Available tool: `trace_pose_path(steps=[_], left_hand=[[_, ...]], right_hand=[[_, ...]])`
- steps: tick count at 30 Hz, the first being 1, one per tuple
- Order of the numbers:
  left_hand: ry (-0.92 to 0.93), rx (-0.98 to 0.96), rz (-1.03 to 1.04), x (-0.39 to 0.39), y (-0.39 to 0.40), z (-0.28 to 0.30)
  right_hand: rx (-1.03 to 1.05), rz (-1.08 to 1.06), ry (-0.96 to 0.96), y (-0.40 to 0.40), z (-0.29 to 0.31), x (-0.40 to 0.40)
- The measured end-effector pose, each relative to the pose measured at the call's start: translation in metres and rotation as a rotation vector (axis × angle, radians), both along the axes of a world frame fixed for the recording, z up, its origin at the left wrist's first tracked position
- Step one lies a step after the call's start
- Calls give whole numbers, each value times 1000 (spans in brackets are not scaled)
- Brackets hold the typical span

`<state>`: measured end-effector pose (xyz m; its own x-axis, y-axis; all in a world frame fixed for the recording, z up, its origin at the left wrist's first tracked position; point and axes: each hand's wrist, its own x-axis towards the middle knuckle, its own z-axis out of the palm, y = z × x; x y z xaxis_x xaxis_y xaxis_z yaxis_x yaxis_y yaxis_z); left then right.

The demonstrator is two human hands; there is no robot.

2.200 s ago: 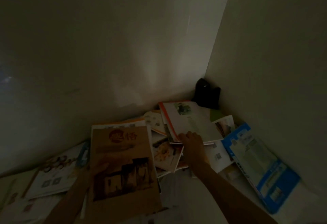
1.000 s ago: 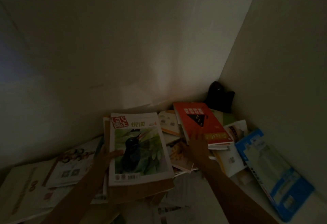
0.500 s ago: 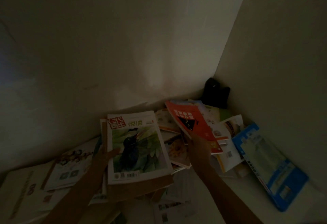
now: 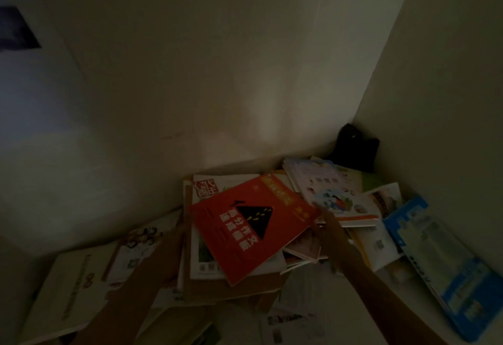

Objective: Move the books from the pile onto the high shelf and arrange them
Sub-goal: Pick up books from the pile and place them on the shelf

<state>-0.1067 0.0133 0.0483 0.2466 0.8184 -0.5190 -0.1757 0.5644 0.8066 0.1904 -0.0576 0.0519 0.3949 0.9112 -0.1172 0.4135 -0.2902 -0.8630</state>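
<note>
Right hand (image 4: pixel 328 229): reaches in from 5 o'clock and meets the right edge of the red book; the light is too dim to tell whether the fingers pinch the cover or only touch it.
Left hand (image 4: pixel 174 238): comes in from 7 o'clock and sits at the left edge of the stack, mostly hidden behind it; I cannot tell if it grips.
Red book (image 4: pixel 251 226): bright red cover with a black triangle and pale characters, lying tilted on top of the stack, its long side running from 11 o'clock to 5 o'clock.
Stack (image 4: pixel 234 286): under the red book, a white magazine (image 4: pixel 209 185) with a red seal mark showing at 11 o'clock of the red cover, and below that a brown cover sticking out at 6 o'clock.
Pile (image 4: pixel 326 189): loose books and booklets at 2 o'clock of the right hand, heaped and overlapping, the top one pale with small coloured pictures.
Blue package (image 4: pixel 441 263): large, flat, blue-edged, lying along the right wall at 3 to 4 o'clock of the right hand, apart from the stack.
Booklets on the left (image 4: pixel 81 284): pale covers lying flat at 8 o'clock of the stack, one with dark rings printed on it.
Dark object (image 4: pixel 353 151): black, shape unclear, standing in the corner at 1 o'clock, just behind the pile.
Walls (image 4: pixel 217 72): plain and pale, meeting at a corner at upper right; the whole scene is dim.
</note>
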Motion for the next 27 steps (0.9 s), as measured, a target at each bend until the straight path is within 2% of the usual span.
trace_pose_path(steps=[2,4,6,8,9,11,14,16,21,24,27], left_hand=[[18,-9,-81,1,1,-1],[45,-4,-111,4,4,-2],[42,-7,-96,4,2,1],[60,-39,-102,3,3,-3],[52,-46,-113,3,2,-3],[5,-34,-106,-1,1,-4],[-70,-7,-44,-3,0,-2],[-118,-6,-57,-2,0,2],[37,0,-90,0,9,8],[189,127,-138,7,10,8],[195,200,-145,8,9,7]], right_hand=[[25,-268,75,4,-8,-19],[50,-441,217,3,-23,-38],[44,-457,421,-1,-26,-56],[10,-347,617,-1,-23,-73],[35,-306,609,-1,-24,-78],[130,-329,465,2,-25,-91],[168,-424,168,4,-27,-96],[138,-374,149,7,-23,-83],[17,-99,-51,26,-11,-50],[16,81,25,29,-8,-71],[26,65,-77,33,-12,-79]])
